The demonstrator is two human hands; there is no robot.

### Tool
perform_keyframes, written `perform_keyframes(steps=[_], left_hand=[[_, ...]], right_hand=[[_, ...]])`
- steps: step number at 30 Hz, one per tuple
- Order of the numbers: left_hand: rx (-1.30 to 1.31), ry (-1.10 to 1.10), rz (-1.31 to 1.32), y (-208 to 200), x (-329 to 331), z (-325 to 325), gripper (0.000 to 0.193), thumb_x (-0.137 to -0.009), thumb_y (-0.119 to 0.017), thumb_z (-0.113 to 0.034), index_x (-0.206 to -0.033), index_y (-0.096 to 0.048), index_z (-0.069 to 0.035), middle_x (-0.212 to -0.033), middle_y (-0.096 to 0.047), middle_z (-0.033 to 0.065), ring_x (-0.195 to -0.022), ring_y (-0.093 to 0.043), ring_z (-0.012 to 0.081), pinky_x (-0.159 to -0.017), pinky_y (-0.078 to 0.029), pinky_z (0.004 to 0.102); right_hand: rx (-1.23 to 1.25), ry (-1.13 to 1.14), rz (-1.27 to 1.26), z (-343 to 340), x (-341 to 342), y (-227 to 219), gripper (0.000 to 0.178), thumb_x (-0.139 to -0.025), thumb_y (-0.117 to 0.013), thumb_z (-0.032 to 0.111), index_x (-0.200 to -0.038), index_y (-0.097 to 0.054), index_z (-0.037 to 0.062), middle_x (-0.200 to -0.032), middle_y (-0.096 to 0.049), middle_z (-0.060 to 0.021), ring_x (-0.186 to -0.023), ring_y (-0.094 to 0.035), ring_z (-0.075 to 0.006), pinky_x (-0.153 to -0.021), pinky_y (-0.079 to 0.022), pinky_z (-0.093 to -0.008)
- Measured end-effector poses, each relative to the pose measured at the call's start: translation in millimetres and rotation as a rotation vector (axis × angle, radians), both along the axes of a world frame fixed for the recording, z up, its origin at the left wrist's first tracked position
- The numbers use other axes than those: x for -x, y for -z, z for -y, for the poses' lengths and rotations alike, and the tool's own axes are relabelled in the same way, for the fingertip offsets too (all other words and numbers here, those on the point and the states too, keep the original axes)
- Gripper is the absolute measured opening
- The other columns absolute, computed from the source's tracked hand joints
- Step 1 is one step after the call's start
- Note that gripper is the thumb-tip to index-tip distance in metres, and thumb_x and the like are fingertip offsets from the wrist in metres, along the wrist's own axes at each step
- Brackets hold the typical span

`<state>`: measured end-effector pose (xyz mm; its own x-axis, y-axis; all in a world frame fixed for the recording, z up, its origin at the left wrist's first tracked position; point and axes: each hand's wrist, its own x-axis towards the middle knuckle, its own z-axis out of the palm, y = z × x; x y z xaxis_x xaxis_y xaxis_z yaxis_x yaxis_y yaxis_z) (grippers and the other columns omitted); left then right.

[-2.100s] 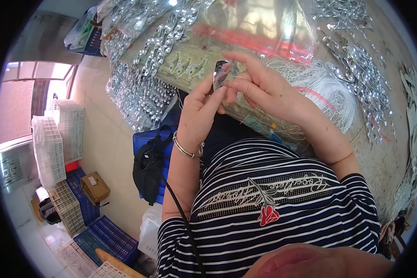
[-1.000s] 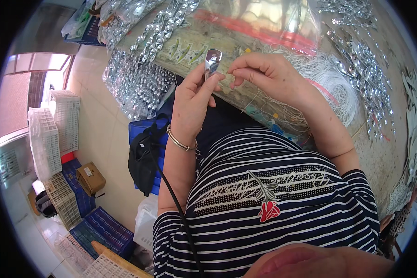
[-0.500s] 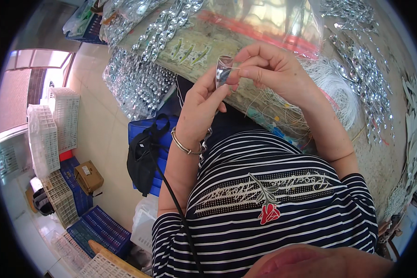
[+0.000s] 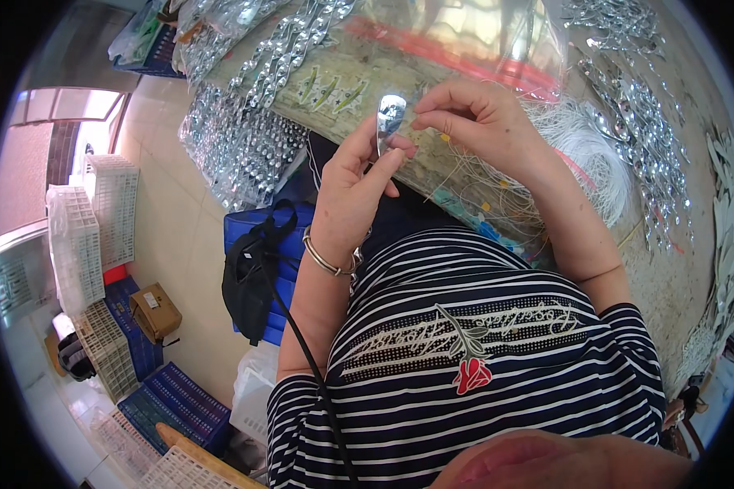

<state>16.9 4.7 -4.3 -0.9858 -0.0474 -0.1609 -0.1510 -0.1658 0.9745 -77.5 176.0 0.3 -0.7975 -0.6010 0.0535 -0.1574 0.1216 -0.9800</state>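
Over the table edge, my left hand (image 4: 357, 167) is closed, thumb and fingers pinching the lower part of a shiny, curved silver strip (image 4: 391, 114) that stands upright. Just right of the strip, my right hand (image 4: 475, 118) hovers with thumb and forefinger curved towards each other, their tips apart. No thread can be made out between those tips. White thread (image 4: 583, 163) lies in a loose bundle on the table beneath and beyond my right forearm.
The worn table (image 4: 334, 122) carries twisted silver strands (image 4: 273, 61), a clear bag with a red band (image 4: 465, 57) and more silver strands (image 4: 648, 147) at right. Left are a black bag (image 4: 249, 277), white crates (image 4: 110, 212), blue crates (image 4: 175, 403) and a cardboard box (image 4: 155, 312).
My right hand has drawn slightly away to the right, and the pale thread seen at its fingertips no longer shows. The silver strip has turned in my left hand, its broad face now showing.
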Motion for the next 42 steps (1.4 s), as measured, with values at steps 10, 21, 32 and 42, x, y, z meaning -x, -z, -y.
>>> perform_keyframes(steps=[10,21,32,42], left_hand=[[0.009,-0.009,-0.008,0,-2,0,0.043,-0.088,-0.053,-0.004,-0.130,-0.043,-0.002,-0.101,-0.061,0.0036,-0.082,-0.056,0.0051,-0.055,-0.043,0.0171],[0.007,-0.012,0.043,0,-2,4,0.046,-0.088,-0.053,-0.004,-0.133,-0.041,-0.002,-0.101,-0.063,0.0048,-0.072,-0.049,0.0029,-0.051,-0.041,0.0147],[-0.012,0.010,0.185,0,-6,6,0.042,-0.087,-0.057,-0.007,-0.128,-0.047,-0.002,-0.099,-0.062,0.0034,-0.072,-0.050,0.0040,-0.051,-0.041,0.0155],[-0.008,0.002,0.220,1,-6,6,0.041,-0.087,-0.058,-0.009,-0.126,-0.049,-0.005,-0.101,-0.064,0.0020,-0.068,-0.046,0.0024,-0.048,-0.039,0.0139]], right_hand=[[-0.108,0.015,-0.109,-1,0,-3,0.008,-0.083,-0.062,0.011,-0.088,-0.062,0.0039,-0.069,-0.053,0.0061,-0.060,-0.043,0.0000,-0.052,-0.034,-0.0170],[-0.100,0.015,-0.065,-3,1,0,0.009,-0.084,-0.061,0.012,-0.089,-0.060,0.0042,-0.069,-0.052,0.0063,-0.060,-0.044,0.0001,-0.052,-0.035,-0.0169],[-0.114,0.054,-0.083,-4,4,2,0.010,-0.086,-0.060,0.015,-0.091,-0.058,0.0061,-0.068,-0.050,0.0066,-0.059,-0.044,0.0006,-0.048,-0.035,-0.0163],[-0.101,0.046,-0.069,-4,6,8,0.011,-0.086,-0.060,0.016,-0.091,-0.058,0.0066,-0.069,-0.051,0.0073,-0.060,-0.044,0.0007,-0.048,-0.036,-0.0168]])
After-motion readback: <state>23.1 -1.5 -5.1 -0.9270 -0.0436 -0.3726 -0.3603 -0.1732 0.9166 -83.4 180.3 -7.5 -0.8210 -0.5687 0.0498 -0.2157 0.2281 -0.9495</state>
